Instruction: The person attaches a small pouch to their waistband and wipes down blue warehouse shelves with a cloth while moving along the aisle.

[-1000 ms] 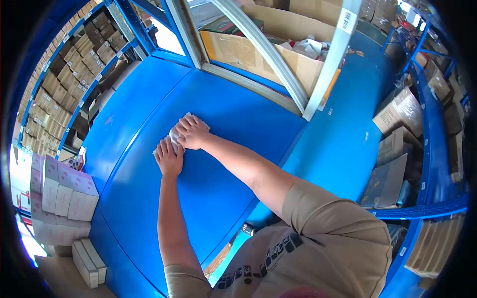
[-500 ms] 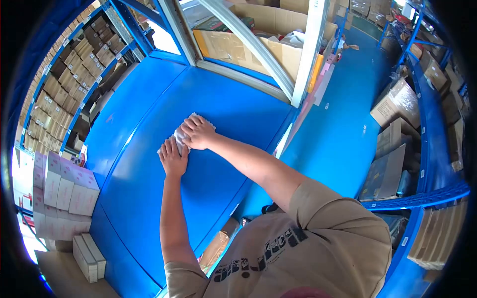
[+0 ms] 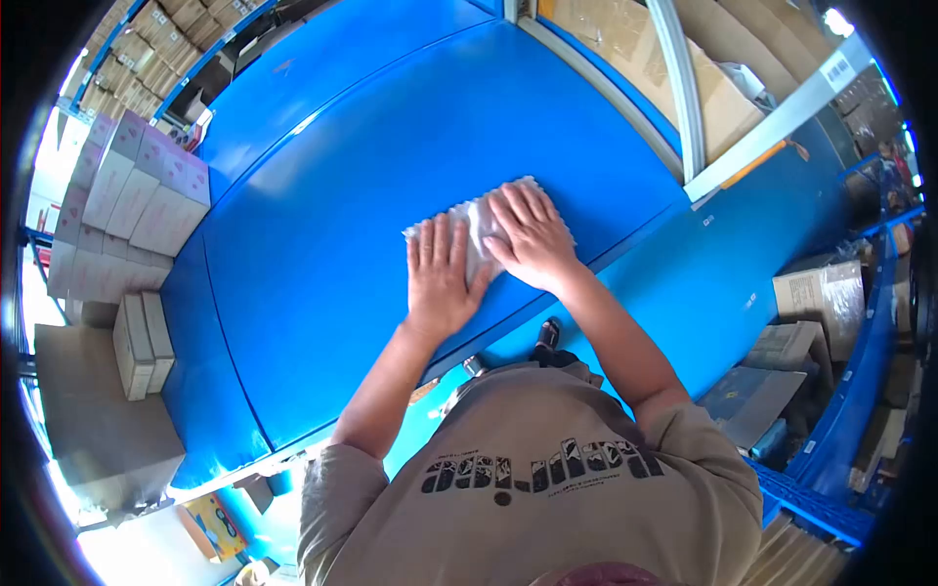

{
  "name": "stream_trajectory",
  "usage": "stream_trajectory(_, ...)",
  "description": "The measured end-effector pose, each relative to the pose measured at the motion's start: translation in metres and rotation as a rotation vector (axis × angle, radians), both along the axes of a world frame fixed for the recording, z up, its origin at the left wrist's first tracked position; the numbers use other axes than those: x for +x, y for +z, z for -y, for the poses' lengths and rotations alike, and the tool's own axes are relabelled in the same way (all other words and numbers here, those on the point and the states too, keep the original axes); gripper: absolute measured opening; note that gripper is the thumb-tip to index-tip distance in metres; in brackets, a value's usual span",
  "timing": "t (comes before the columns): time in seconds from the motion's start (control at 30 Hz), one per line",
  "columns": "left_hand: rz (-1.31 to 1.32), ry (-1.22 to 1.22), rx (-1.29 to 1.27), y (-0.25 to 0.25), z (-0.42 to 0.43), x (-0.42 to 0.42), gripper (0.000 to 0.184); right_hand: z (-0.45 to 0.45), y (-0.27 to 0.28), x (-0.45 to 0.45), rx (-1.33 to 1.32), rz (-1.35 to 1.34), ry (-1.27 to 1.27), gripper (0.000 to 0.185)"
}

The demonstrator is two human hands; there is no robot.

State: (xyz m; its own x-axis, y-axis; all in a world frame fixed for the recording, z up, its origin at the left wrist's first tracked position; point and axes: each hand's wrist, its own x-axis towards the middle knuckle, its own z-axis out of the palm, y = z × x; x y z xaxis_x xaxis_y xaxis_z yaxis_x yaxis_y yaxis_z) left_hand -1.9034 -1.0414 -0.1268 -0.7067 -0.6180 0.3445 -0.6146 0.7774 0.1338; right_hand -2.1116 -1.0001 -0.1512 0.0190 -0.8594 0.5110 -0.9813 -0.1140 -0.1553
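Observation:
A pale cloth (image 3: 477, 223) with a scalloped edge lies spread on the blue tabletop (image 3: 342, 166), close to its near edge. My left hand (image 3: 443, 280) rests flat on the left part of the cloth, its fingers stretched out and pointing away from me. On the right part lies my right hand (image 3: 531, 237), also flat, with the fingers a little apart. The thumbs point toward each other, and some cloth shows between the hands. The hands cover much of the rest of it.
White-and-pink boxes (image 3: 156, 190) are stacked at the left end, beside two slim white boxes (image 3: 142, 342). A metal frame post (image 3: 782, 117) and a large open carton (image 3: 625, 49) border the far right. Shelves with cartons (image 3: 821, 298) stand across the blue floor.
Both hands and the cloth have moved toward the table's near edge. The cloth looks more spread out, and the hands are flatter. My head view has turned and come closer to the tabletop.

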Motion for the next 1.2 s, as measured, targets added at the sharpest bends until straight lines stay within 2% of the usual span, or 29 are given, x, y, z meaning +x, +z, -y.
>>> stream_trajectory(0.23,0.029,-0.055,0.157,0.013,-0.056,0.004,0.075,-0.068,0.026,0.01,0.094,0.043,-0.004,0.063)
stream_trajectory(0.5,0.064,-0.131,0.223,0.016,-0.053,-0.003,0.076,-0.072,0.032,0.009,0.15,0.08,-0.045,0.063)
stream_trajectory(0.83,0.061,-0.258,0.169,0.004,0.007,-0.059,0.074,-0.032,0.019,-0.036,0.122,0.086,-0.123,0.06)
stream_trajectory(1.2,0.027,-0.173,0.088,-0.021,0.106,-0.168,0.074,0.077,-0.01,-0.135,0.177,-0.063,-0.295,0.06)
